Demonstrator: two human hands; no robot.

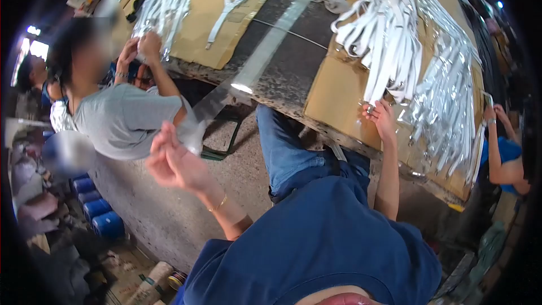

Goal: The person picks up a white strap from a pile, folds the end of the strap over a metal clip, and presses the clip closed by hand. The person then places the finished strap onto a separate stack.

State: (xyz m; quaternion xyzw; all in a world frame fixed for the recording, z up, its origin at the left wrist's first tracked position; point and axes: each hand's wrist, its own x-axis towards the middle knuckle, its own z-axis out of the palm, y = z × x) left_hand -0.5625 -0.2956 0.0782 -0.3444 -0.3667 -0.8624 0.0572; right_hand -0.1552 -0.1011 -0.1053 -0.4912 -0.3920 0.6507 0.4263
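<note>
My left hand (178, 161), smeared by motion, is raised left of my lap with its fingers drawn together. A long clear plastic sleeve (276, 42) runs from the dark tabletop over the table edge to this hand, which appears to grip its end. At the table's front edge, my right hand (382, 120) pinches the lower end of a white strap, by a small metal clip (370, 110). That strap hangs from a heaped bundle of white straps (389, 39) lying on cardboard. Right of the bundle lies a pile of straps in clear sleeves (443, 101).
A co-worker in a grey shirt (127, 118) handles sleeved straps (164, 5) at left. A Y-shaped white strap (234, 3) lies on cardboard (203, 34). Another person in blue (504, 152) is at right. Blue containers (107, 224) stand on the floor at left.
</note>
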